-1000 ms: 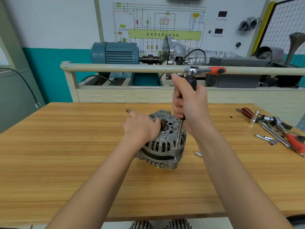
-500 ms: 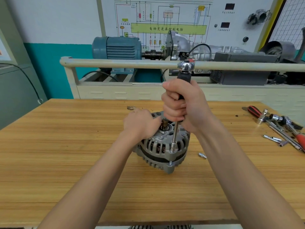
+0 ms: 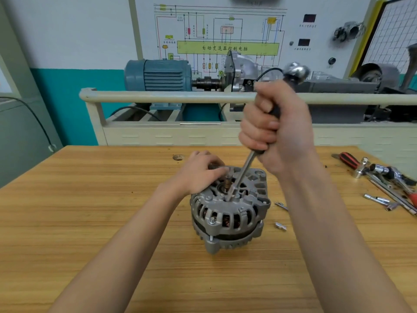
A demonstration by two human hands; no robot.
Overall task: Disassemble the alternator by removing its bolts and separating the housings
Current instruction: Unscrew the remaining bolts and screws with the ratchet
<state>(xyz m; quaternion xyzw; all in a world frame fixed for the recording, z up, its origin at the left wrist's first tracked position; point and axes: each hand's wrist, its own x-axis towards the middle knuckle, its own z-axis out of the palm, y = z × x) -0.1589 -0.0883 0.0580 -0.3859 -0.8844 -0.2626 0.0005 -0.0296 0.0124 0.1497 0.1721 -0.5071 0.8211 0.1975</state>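
A grey cast alternator point(image 3: 228, 213) stands on the wooden table point(image 3: 90, 222), shaft end up, copper windings showing through its slots. My left hand point(image 3: 200, 175) rests on its top left, fingers curled over the housing rim near the shaft. My right hand point(image 3: 273, 127) grips the black handle of a long socket driver point(image 3: 243, 172), which leans to the upper right. Its tip sits on the top face just right of the shaft. A ratchet head point(image 3: 295, 71) shows above my fist. One bolt head point(image 3: 212, 220) is visible on the front of the housing.
Two small loose metal pieces point(image 3: 281, 226) lie on the table right of the alternator. Wrenches, sockets and a red-handled tool point(image 3: 383, 177) are spread at the right edge. Behind the table a cream rail point(image 3: 169, 96) fronts a bench with a blue motor point(image 3: 158, 74).
The driver has left the front housing bolt and tilted, its tip now on the top face beside the shaft. My right hand has moved up and right. The left hand stays on the housing.
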